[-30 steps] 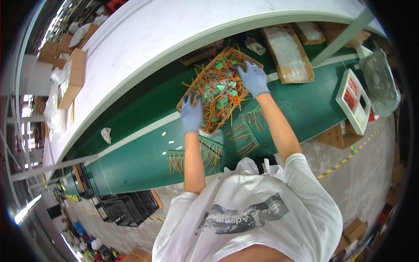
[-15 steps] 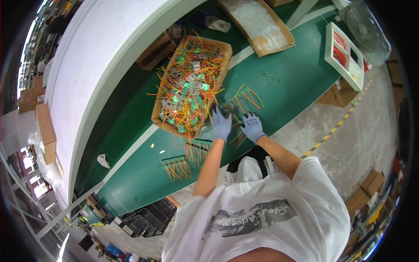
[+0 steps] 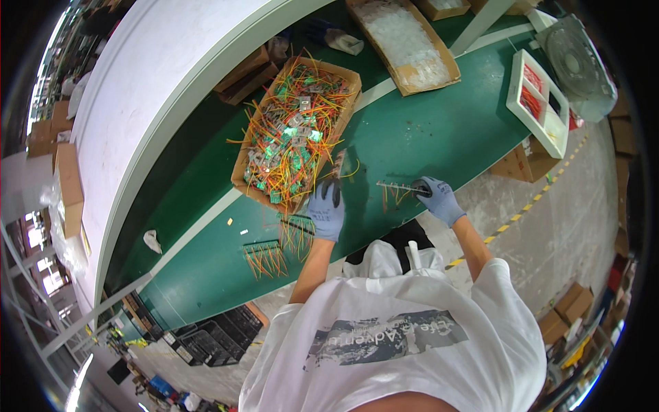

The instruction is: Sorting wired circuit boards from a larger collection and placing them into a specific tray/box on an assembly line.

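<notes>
My right hand (image 3: 439,200), in a grey-blue glove with dark fingertips, grips one end of a narrow strip (image 3: 395,185) with orange wires hanging from it, over the near part of the green bench. My left hand (image 3: 325,214), gloved alike, is beside the near right corner of a cardboard box (image 3: 351,99). Its fingers are closed around the near end of a blurred strip with wires (image 3: 338,165). Small green circuit boards with orange, red and yellow wires (image 3: 292,130) are heaped in the box. Two dark strips with orange wires, a nearer strip (image 3: 263,248) and another strip (image 3: 299,224), lie left of my left hand.
A cardboard tray of clear plastic pieces (image 3: 405,41) stands at the back. On the right are a white divided tray with red pieces (image 3: 542,96) and a fan (image 3: 571,62). A crumpled white scrap (image 3: 152,241) lies at the left. Black crates (image 3: 220,336) stand below the bench.
My hands have moved apart: the right to the right with a wired strip, the left leftward to the box corner. The wired pieces between them have left their former spot on the bench.
</notes>
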The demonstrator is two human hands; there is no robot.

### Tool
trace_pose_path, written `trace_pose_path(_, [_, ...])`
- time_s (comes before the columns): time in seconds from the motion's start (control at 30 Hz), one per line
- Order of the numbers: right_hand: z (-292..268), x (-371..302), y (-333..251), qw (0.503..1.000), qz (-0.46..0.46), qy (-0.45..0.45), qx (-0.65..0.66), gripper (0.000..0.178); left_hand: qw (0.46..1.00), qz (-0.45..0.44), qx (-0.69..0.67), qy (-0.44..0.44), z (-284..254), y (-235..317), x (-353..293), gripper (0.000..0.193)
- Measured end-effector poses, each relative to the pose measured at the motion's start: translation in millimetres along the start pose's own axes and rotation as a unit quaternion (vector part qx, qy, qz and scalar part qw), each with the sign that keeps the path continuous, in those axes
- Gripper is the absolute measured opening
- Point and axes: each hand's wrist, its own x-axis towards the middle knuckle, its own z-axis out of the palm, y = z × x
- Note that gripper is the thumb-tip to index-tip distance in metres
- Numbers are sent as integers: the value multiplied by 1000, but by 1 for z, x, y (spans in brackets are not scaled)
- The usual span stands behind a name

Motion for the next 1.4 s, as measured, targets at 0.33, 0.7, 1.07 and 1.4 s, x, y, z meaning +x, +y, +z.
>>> trace_pose_path(0.33, [89, 12, -38, 980, 10, 108, -165, 41, 967, -8, -18, -253, 63, 25, -98, 49])
trace_pose_path(0.7, [119, 14, -49, 989, 104, 49, -94, 45, 954, 119, 94, -257, 51, -46, -33, 65])
trace_pose_path(1.07, [65, 128, -25, 798, -415, -150, -411, 32, 895, 229, 135, -357, 71, -57, -20, 46])
trace_pose_path(1.4, [9, 110, 4, 945, -231, -204, -110, 41, 918, -254, -156, -261, 34, -62, -59, 42])
